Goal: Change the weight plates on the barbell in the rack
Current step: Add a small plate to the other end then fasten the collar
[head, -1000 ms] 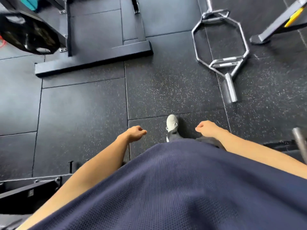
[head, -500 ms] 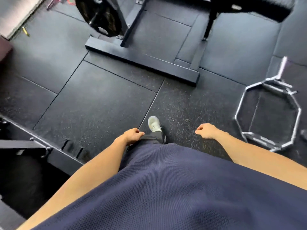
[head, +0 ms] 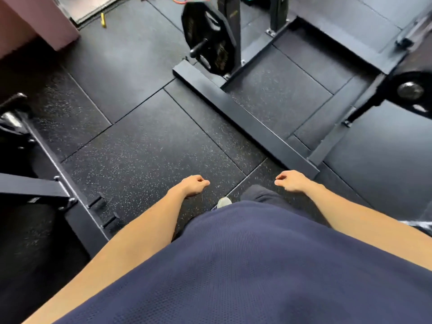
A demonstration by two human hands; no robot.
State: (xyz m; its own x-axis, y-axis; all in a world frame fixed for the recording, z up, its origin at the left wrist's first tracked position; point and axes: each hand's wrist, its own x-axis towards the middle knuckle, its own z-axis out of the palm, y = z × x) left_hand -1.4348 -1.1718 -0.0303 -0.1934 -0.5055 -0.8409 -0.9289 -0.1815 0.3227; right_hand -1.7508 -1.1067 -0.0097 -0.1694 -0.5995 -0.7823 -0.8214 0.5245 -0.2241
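Dark speckled rubber floor tiles fill the room underfoot, their seams running on a slant. Over them, both hands hang empty in front of the body. The left hand has a loose grip, fingers curled halfway in, closed on nothing. The right hand is the same: fingers bent lightly, thumb near the forefinger, nothing in it. Between and just below the hands, a navy shirt hides most of the legs; only the toe of a pale shoe and a bit of dark trouser leg show past its edge.

Farther out, a black steel base beam of the rack lies on the floor, running from upper middle toward the right hand. At its far end an upright post rises, and a black weight plate hangs on a short peg at the post's side, well apart from both hands. At the right edge, blurred and cut off, the round end of a barbell shows with a dark plate around it; how many plates it carries cannot be told. At left, another black frame is half lost in shadow and cut by the edge. A pinkish block fills the upper left corner, what it is unclear.
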